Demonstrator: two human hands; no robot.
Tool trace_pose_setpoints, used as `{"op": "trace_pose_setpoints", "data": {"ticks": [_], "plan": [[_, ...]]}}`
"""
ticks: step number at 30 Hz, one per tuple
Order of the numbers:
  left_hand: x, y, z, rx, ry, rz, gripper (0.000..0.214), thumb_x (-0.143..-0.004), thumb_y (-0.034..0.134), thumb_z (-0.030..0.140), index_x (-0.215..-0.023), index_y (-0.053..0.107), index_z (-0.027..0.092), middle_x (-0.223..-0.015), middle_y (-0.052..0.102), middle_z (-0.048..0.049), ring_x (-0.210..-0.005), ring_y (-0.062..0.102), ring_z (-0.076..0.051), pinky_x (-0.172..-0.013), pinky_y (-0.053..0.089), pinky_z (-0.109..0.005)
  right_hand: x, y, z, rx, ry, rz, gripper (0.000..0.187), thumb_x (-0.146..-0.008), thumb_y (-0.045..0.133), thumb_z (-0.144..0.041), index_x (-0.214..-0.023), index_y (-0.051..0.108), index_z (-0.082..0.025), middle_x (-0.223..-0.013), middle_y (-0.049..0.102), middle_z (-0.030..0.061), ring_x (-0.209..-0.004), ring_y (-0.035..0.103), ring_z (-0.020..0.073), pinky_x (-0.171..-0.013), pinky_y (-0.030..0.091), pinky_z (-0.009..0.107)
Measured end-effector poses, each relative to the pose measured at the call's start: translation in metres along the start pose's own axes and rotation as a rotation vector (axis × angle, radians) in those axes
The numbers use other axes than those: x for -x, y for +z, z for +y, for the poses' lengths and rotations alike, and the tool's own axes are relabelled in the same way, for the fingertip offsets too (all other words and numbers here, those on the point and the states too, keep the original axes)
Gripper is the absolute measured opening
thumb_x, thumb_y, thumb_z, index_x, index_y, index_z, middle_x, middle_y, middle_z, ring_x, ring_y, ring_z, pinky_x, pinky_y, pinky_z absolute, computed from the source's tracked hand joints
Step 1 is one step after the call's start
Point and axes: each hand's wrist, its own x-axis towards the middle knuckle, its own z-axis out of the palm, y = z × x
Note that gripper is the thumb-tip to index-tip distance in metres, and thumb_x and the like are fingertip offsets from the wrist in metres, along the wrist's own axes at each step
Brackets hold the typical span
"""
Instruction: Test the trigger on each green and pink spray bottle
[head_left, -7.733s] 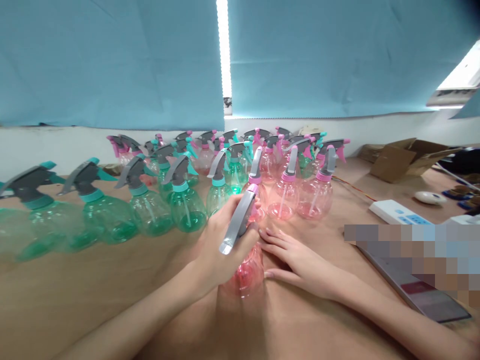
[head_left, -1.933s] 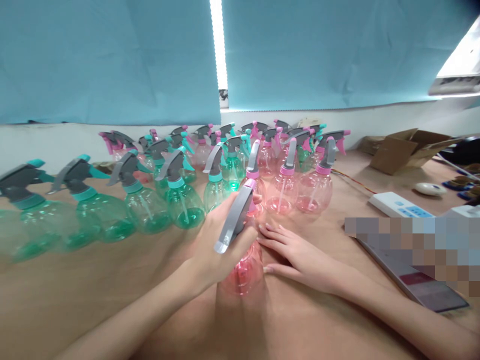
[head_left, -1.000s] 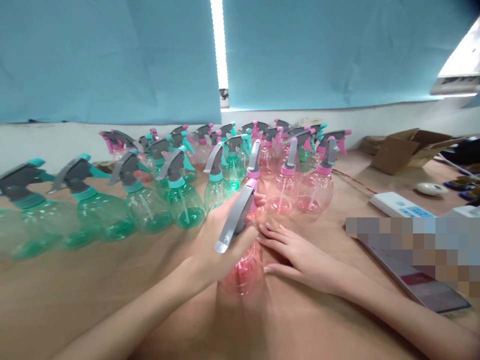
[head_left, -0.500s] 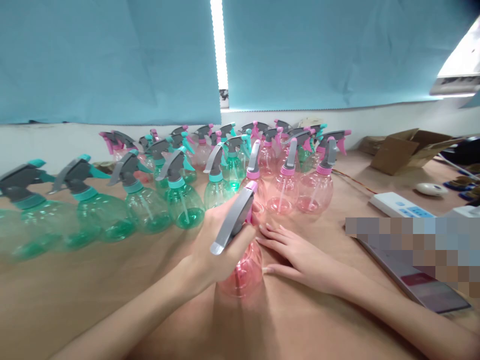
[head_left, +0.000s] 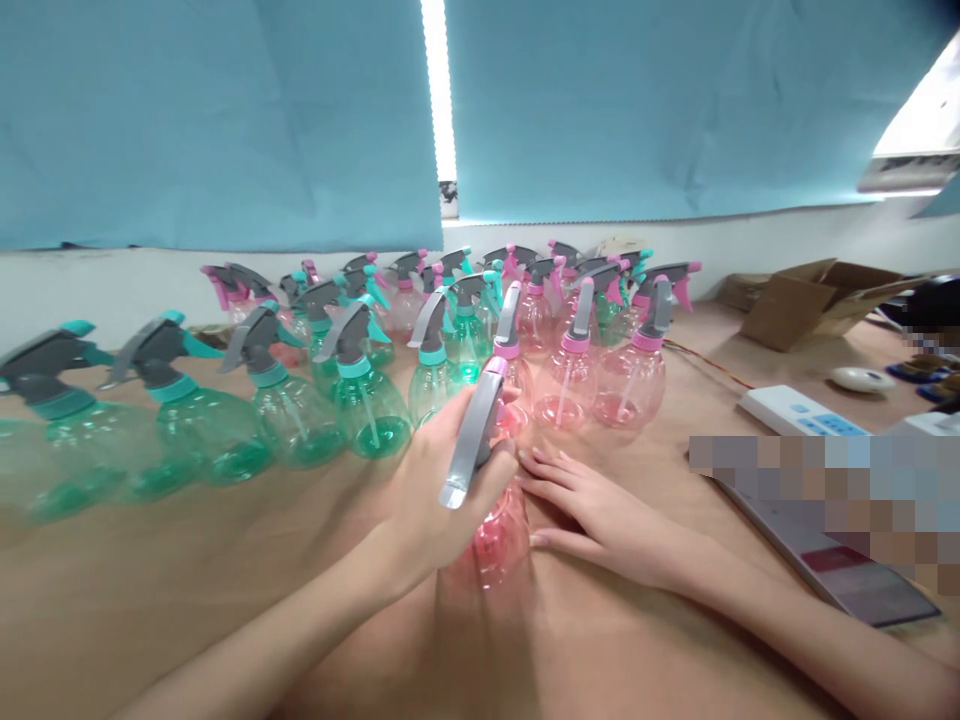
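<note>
A pink spray bottle (head_left: pixel 501 535) with a grey trigger head stands in front of me on the brown table (head_left: pixel 600 650). My left hand (head_left: pixel 442 480) is wrapped round its neck, just under the head; the fingers on the far side are partly hidden. My right hand (head_left: pixel 592 505) lies flat on the table to the right of the bottle, fingers spread, its tips close to the bottle's side. Just beyond stand more pink spray bottles (head_left: pixel 634 385). To the left runs a row of green spray bottles (head_left: pixel 296 420) with teal collars.
Several more pink and green bottles crowd the back by the wall. At right are an open cardboard box (head_left: pixel 795 300), a white power strip (head_left: pixel 799 412), a white computer mouse (head_left: pixel 862 380) and a dark flat device (head_left: pixel 810 560), partly blurred out. Blue blinds (head_left: pixel 225 120) hang behind.
The pink bottle in my left hand has shifted slightly right, and its head has turned to point more directly away from me. My right hand has barely moved.
</note>
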Motion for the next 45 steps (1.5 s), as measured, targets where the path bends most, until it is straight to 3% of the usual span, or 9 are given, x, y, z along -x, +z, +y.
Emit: {"op": "trace_pose_setpoints", "data": {"ticks": [5, 14, 35, 45], "plan": [[0.0001, 0.0008, -0.0015, -0.034, 0.002, -0.002, 0.017, -0.084, 0.05, 0.015, -0.099, 0.055, 0.021, -0.087, 0.059, -0.0019, -0.073, 0.055, -0.017, -0.071, 0.046, -0.032, -0.0001, -0.0002, -0.0003, 0.011, -0.002, -0.003, 0.069, -0.094, 0.048, -0.059, -0.146, 0.044, -0.015, -0.156, 0.032, 0.0141, -0.145, 0.025, 0.0318, -0.118, 0.026, 0.051], [0.0003, 0.0013, -0.0024, 0.019, -0.022, -0.018, 0.029, -0.084, 0.051, 0.012, -0.112, 0.054, 0.022, -0.102, 0.063, -0.0039, -0.086, 0.061, -0.018, -0.079, 0.049, -0.034, 0.0009, 0.0007, 0.0006, 0.006, 0.003, 0.002, 0.068, -0.094, 0.049, -0.058, -0.147, 0.042, -0.016, -0.157, 0.03, 0.0133, -0.146, 0.025, 0.0315, -0.117, 0.026, 0.051], [0.0001, 0.0011, -0.0015, -0.025, -0.002, 0.009, 0.023, -0.084, 0.051, 0.016, -0.106, 0.055, 0.021, -0.093, 0.062, -0.0035, -0.078, 0.059, -0.018, -0.079, 0.051, -0.036, 0.0005, 0.0003, 0.0002, 0.03, 0.015, -0.027, 0.07, -0.094, 0.046, -0.061, -0.146, 0.044, -0.014, -0.157, 0.028, 0.0132, -0.146, 0.024, 0.0308, -0.118, 0.025, 0.051], [-0.0002, 0.0029, 0.0011, -0.042, -0.023, 0.025, 0.008, -0.082, 0.049, 0.017, -0.088, 0.05, 0.021, -0.083, 0.053, -0.0012, -0.071, 0.05, -0.016, -0.074, 0.049, -0.035, 0.0001, 0.0003, 0.0006, 0.044, 0.021, -0.043, 0.071, -0.095, 0.044, -0.062, -0.147, 0.042, -0.014, -0.158, 0.027, 0.0131, -0.146, 0.023, 0.0301, -0.118, 0.024, 0.05]]}}
